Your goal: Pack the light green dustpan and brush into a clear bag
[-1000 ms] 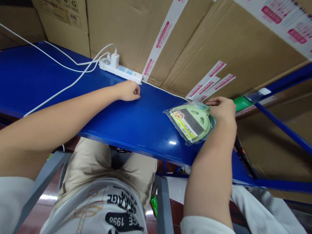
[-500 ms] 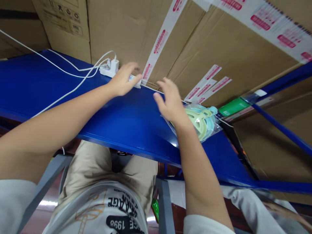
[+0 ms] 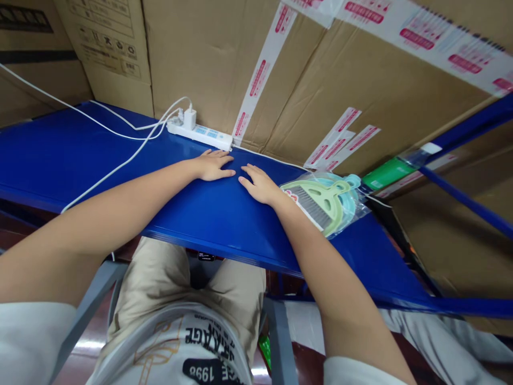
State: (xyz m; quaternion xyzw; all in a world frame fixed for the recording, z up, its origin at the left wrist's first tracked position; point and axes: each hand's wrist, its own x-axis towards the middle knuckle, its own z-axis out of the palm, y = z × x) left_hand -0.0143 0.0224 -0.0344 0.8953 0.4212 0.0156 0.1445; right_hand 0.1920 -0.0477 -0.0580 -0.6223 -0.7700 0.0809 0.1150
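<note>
My left hand lies flat on the blue table, fingers stretched out and holding nothing. Just behind it, against the cardboard, is a white power strip with a white plug adapter at its left end. My right hand also rests on the tabletop, open, with a small gap between the two thumbs. To the right of that hand, partly behind my forearm, a small green brush and light blue dustpan set lies in a clear plastic bag.
Large cardboard boxes stand along the table's back edge. White cables run across the left side. At the right lies a bottle with a green label beside a blue metal bar. Another person's grey-clothed leg shows at lower right.
Both hands have come down from above the table onto its surface, nearer each other. The power strip and the brush's bristles are now uncovered.
</note>
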